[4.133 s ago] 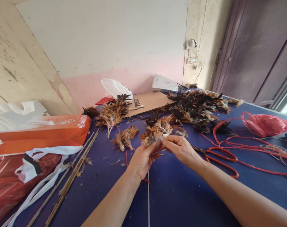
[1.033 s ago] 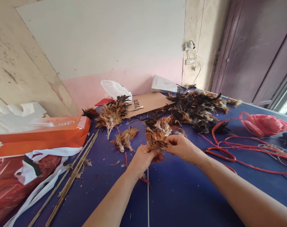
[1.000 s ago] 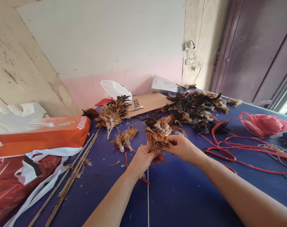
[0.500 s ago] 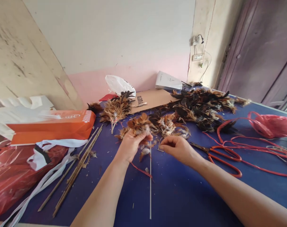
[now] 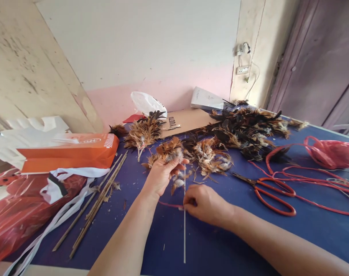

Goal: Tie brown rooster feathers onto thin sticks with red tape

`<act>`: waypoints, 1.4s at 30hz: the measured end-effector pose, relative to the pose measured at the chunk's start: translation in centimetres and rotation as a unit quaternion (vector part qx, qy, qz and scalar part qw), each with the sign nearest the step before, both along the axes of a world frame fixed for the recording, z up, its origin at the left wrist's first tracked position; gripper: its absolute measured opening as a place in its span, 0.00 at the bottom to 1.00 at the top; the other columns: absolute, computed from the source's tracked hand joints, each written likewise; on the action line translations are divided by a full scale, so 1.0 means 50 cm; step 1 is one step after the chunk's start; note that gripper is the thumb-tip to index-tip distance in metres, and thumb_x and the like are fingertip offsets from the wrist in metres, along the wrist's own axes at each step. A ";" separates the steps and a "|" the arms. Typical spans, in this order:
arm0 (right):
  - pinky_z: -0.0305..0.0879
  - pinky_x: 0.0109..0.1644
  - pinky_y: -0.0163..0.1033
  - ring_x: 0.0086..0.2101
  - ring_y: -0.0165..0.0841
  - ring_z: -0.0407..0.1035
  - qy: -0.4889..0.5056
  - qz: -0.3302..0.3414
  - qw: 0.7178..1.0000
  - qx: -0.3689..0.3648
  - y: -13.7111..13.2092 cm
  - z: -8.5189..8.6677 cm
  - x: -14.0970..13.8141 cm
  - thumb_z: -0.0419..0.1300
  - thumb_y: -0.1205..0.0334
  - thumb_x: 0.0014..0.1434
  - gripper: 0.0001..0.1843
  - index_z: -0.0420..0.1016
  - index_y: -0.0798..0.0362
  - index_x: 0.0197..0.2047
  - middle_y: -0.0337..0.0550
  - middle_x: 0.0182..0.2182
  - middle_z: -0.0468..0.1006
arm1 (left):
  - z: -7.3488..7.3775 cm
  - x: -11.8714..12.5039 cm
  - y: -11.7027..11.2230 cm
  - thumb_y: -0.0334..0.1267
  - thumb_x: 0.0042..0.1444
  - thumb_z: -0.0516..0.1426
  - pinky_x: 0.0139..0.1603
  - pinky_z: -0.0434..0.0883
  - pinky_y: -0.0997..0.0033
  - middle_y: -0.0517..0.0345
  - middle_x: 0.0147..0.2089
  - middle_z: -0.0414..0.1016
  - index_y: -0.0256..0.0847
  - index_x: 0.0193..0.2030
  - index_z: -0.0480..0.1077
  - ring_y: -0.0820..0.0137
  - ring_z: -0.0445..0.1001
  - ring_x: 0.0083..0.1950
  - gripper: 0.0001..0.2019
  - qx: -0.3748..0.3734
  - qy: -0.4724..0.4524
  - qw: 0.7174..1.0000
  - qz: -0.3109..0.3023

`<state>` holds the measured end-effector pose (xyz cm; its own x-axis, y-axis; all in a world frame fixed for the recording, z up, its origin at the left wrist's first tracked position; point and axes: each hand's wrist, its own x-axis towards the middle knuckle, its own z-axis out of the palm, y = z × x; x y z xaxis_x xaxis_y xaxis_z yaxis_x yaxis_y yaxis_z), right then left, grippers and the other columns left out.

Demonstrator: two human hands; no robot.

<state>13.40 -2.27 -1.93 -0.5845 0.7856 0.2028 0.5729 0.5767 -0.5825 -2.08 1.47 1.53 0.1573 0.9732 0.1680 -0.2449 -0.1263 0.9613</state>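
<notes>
My left hand [image 5: 159, 177] is closed around the base of a small bunch of brown feathers [image 5: 171, 147], with grey-white fluff showing above the thumb. A few loose pale feathers [image 5: 178, 183] hang just below the fingers. From under this hand a thin red string [image 5: 169, 204] runs to the right. My right hand [image 5: 204, 203], lower and nearer to me, has its fingers pinched at the far end of that string; the fingertips are partly hidden. A pile of brown and white feathers [image 5: 207, 155] lies just beyond both hands.
Orange-handled scissors [image 5: 275, 191] and a pink string coil [image 5: 332, 153] lie right. Thin sticks [image 5: 98, 207], an orange bag [image 5: 68, 157] and red plastic [image 5: 42, 214] are left. Behind are a tied feather bunch [image 5: 144, 134], cardboard [image 5: 188, 119], a white box [image 5: 206, 99] and dark feathers [image 5: 249, 130].
My right hand has moved down and toward me, from beside the feathers to the string's end. The string now stretches to its fingers. My left hand keeps its hold on the feathers.
</notes>
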 end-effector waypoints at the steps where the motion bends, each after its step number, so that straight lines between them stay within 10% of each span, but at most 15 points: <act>1: 0.57 0.29 0.30 0.25 0.26 0.63 0.046 -0.007 0.998 -0.044 0.011 0.008 0.014 0.54 0.67 0.47 0.07 0.74 0.55 0.27 0.38 0.24 0.72 | 0.001 -0.003 -0.001 0.41 0.45 0.60 0.23 0.63 0.80 0.51 0.35 0.76 0.37 0.33 0.73 0.76 0.70 0.27 0.11 -0.005 0.003 1.000 -0.019; 11: 0.52 0.23 0.29 0.20 0.22 0.56 0.244 -0.062 0.939 -0.233 0.070 0.048 0.095 0.57 0.62 0.45 0.06 0.69 0.58 0.25 0.35 0.18 0.65 | -0.011 0.005 -0.020 0.39 0.45 0.61 0.18 0.60 0.82 0.47 0.33 0.76 0.34 0.36 0.74 0.77 0.69 0.22 0.12 -0.128 0.119 0.959 -0.223; 24: 0.59 0.33 0.33 0.29 0.30 0.66 -0.075 0.004 0.997 0.023 0.020 0.002 0.039 0.56 0.68 0.43 0.07 0.74 0.54 0.26 0.43 0.28 0.74 | -0.011 -0.014 0.007 0.34 0.49 0.58 0.21 0.61 0.83 0.50 0.33 0.74 0.33 0.31 0.71 0.80 0.66 0.25 0.05 -0.091 -0.067 0.990 -0.089; 31: 0.56 0.22 0.30 0.19 0.26 0.62 0.142 -0.123 0.973 -0.131 0.074 0.006 0.075 0.53 0.62 0.49 0.09 0.72 0.56 0.29 0.37 0.16 0.69 | -0.006 -0.016 0.005 0.32 0.45 0.61 0.20 0.60 0.83 0.52 0.31 0.74 0.33 0.29 0.71 0.80 0.64 0.24 0.04 -0.106 -0.154 0.976 -0.112; 42: 0.58 0.33 0.32 0.30 0.30 0.66 -0.008 -0.075 0.997 0.006 0.046 -0.019 0.049 0.58 0.61 0.46 0.11 0.71 0.53 0.35 0.40 0.28 0.73 | -0.013 -0.007 0.004 0.32 0.44 0.61 0.21 0.60 0.84 0.53 0.30 0.73 0.33 0.29 0.71 0.81 0.64 0.24 0.05 -0.116 -0.163 0.971 -0.128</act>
